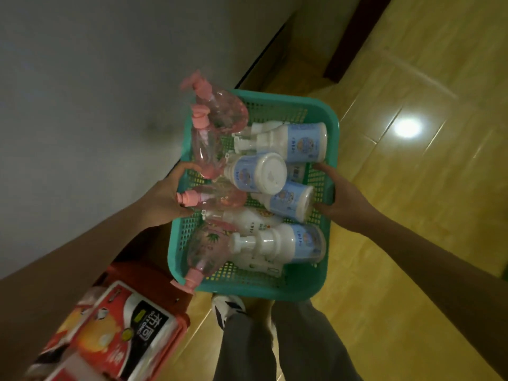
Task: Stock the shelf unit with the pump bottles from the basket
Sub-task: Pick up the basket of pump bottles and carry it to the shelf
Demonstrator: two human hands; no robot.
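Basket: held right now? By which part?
Yes. Left hand grips the green basket's left rim, right hand its right rim; no bottle is held separately.

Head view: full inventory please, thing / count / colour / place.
basket: 1, teal perforated plastic, held above the floor, centre.
pink pump bottles: 4 visible, clear pink with pink pumps, along the basket's left side, some pumps sticking over the rim.
white pump bottles: about 6, white with blue labels, lying in the basket's middle and right; exact count unclear where they overlap.
paper towel pack: 1, red and white printed wrap, lower left on a red surface.
floor: yellow glossy tiles, right.
wall: grey, left.
shoe: 1, white and black, below basket.
left hand: grips basket's left rim.
right hand: grips basket's right rim.
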